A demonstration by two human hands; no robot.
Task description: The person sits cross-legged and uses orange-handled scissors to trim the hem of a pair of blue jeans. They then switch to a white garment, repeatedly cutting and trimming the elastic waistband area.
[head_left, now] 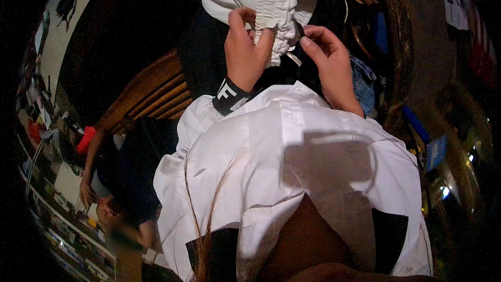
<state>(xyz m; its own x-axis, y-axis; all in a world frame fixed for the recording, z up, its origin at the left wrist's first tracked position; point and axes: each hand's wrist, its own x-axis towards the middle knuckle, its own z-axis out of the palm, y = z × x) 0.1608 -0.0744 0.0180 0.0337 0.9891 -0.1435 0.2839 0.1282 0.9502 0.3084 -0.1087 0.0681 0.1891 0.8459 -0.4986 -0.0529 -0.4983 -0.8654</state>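
A white garment (271, 0) with a gathered elastic band is raised in front of me at the top of the view. My left hand (246, 49) is closed on the gathered band, the thumb in front and the fingers partly hidden behind the cloth. At the band's right edge, my right hand (330, 62) pinches with thumb and forefinger. Something small and dark shows at those fingertips, too unclear to name. Just below the gathers hangs a small pale tag (294, 58).
Wooden slats (159, 91) curve along the left, and a person in dark clothing (130, 167) bends beside them. Blue denim (364, 83) lies past my right wrist, near a wooden edge (399, 36). A blue packet (436, 152) sits farther right.
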